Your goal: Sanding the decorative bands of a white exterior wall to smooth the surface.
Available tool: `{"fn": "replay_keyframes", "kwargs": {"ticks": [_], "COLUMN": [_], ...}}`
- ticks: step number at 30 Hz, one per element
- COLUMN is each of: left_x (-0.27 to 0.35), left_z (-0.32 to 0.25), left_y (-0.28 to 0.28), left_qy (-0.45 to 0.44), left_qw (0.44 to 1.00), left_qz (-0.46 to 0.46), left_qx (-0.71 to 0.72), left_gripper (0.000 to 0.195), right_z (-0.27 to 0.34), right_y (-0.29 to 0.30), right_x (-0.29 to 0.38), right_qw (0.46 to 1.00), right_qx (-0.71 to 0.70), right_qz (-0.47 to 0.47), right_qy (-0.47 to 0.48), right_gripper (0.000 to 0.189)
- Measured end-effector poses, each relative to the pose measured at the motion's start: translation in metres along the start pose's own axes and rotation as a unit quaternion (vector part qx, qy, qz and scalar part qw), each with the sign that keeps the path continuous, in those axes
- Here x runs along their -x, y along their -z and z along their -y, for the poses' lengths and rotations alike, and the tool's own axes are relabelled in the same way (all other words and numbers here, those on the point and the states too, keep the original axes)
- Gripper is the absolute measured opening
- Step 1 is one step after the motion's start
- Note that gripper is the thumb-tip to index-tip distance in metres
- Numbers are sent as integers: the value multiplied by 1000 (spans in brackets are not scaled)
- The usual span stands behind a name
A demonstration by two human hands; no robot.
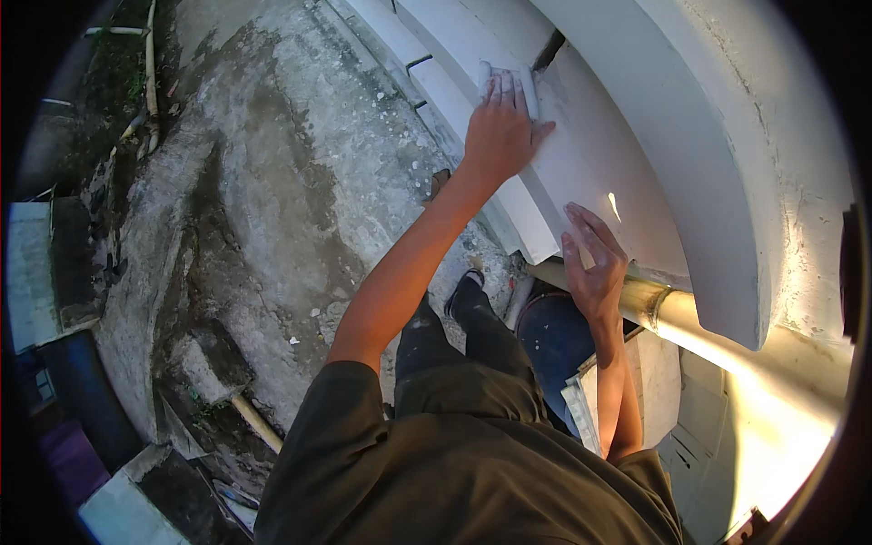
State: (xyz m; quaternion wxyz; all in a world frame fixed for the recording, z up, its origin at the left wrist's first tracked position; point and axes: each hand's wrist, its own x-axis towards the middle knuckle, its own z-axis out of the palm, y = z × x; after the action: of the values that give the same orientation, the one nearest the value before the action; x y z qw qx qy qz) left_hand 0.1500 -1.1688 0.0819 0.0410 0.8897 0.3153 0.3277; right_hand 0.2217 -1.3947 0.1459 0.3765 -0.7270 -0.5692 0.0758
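My left hand [503, 133] lies flat, fingers together, on a pale sheet [531, 92] with curled-up side edges, probably sandpaper. It presses the sheet against the white stepped moulding [579, 146]. White dust coats the fingertips. Closer to my body, my right hand [597, 262] is beside the near end of the same moulding, its fingers bent and thumb apart. I see nothing in that hand; its fingertips are at the white surface, though whether they touch cannot be told. A dark notch [548, 50] cuts into the moulding just beyond the sheet.
A large curved white moulding [708, 136] overhangs on the right. Beneath my right hand run a bamboo pole [644, 300] and a dark blue drum [555, 334]. Stained concrete ground [293, 170] spreads to the left, with a pipe [151, 75] at its far edge. Bright light glares at lower right.
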Motion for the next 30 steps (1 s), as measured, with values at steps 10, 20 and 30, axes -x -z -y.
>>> {"fn": "replay_keyframes", "kwargs": {"ticks": [10, 20, 30], "left_x": [-3, -29, -58], "left_z": [55, 79, 109], "left_y": [14, 1, 4], "left_qy": [-23, -70, -107], "left_qw": [996, 992, 973], "left_qz": [84, 90, 195], "left_qx": [-25, 47, 68], "left_gripper": [44, 50, 49], "right_z": [-24, -35, -35], "right_y": [-6, -25, -27], "right_x": [3, -38, -74], "right_qw": [997, 980, 959], "right_qx": [39, 162, 203], "right_qz": [-63, 108, 185], "right_qy": [-18, 30, 67], "right_gripper": [33, 47, 63]}}
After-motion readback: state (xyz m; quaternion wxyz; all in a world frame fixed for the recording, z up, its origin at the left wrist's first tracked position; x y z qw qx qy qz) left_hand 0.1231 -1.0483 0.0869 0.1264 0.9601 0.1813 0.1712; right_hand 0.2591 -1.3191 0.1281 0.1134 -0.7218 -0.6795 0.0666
